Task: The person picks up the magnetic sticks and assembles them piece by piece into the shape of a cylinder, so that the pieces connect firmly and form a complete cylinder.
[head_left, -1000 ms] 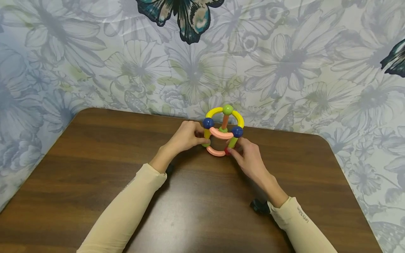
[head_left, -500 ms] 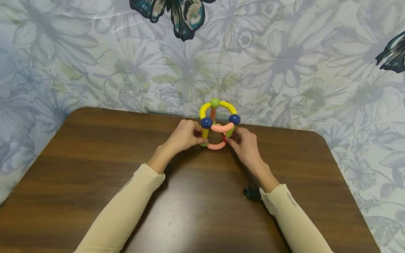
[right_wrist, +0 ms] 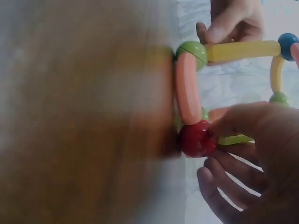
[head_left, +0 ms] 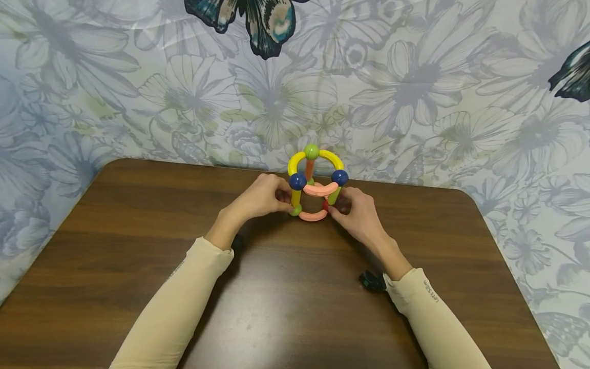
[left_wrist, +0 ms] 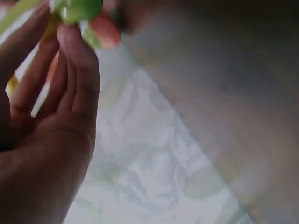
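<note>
A ball-and-stick building toy [head_left: 321, 190] stands near the table's far edge between both hands. Its upper ring joins a green ball [head_left: 312, 151], two blue balls [head_left: 340, 178], yellow arcs and a pink arc; upright sticks link it to a lower ring. My left hand [head_left: 264, 197] pinches the lower left corner, fingertips at a green ball [left_wrist: 77, 9] and the foot of the yellow stick [right_wrist: 243, 50]. At the lower right corner my right hand [head_left: 359, 214] holds the red ball [right_wrist: 198, 139] between thumb and fingers. The ring's far side is partly hidden.
The brown wooden table [head_left: 276, 307] ends just behind the toy. Beyond it hangs a backdrop [head_left: 415, 92] printed with flowers and butterflies. A black wrist device [head_left: 372, 282] sits under the right wrist.
The toy has turned, its top green ball shifting left and its right blue ball moving away from me. My right hand went along, slightly farther back. My left thumb has drawn a little left.
</note>
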`<state>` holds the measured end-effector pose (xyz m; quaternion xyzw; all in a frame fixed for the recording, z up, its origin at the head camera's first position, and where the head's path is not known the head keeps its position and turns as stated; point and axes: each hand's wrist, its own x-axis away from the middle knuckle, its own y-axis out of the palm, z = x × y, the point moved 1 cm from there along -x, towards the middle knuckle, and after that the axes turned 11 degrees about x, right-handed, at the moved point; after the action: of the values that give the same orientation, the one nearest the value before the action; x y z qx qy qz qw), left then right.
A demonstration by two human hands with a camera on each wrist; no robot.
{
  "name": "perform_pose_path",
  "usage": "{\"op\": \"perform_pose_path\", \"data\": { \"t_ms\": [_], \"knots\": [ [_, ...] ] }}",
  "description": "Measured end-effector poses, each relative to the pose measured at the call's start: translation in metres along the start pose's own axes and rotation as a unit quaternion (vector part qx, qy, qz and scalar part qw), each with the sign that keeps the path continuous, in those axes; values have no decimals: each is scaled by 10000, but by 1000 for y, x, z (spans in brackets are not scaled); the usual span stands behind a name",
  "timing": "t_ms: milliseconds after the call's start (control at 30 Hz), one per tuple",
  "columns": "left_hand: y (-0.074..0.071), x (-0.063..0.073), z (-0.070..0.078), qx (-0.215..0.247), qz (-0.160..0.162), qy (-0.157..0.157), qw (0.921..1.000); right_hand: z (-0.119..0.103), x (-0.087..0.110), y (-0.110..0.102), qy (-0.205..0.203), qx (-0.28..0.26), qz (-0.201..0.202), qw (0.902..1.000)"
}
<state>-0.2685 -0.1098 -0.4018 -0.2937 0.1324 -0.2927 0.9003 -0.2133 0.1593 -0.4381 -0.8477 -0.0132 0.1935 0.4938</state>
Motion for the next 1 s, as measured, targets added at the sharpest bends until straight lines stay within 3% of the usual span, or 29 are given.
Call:
{"op": "perform_pose_path", "data": {
  "t_ms": [67, 167, 300, 567, 800, 833, 967, 1000],
  "knots": [
    [-5, 1, -2, 98, 31, -99, 9999, 0, -1, -3, 54, 4, -65, 10000],
    [-8, 2, -5, 236, 368, -393, 9983, 1, -2, -5, 218, 1, -150, 9996],
    [-2, -1, -8, 328, 716, -885, 9930, 3, -3, -3, 387, 9, -303, 9988],
    [17, -17, -10, 159, 754, -1486, 9859, -6, -12, 8, 647, -2, -650, 9958],
    [22, -21, -5, 56, 869, -1735, 9810, -15, -14, 16, 735, 146, -518, 9958],
    [24, -24, -17, 43, 890, -1681, 9817, -16, -14, 17, 743, 128, -491, 9959],
    [25, -30, -26, -105, 898, -1816, 9792, -19, -12, 18, 713, 53, -452, 9964],
    [27, -34, -35, -128, 885, -1832, 9790, -19, -12, 18, 714, 27, -468, 9963]
  ]
}}
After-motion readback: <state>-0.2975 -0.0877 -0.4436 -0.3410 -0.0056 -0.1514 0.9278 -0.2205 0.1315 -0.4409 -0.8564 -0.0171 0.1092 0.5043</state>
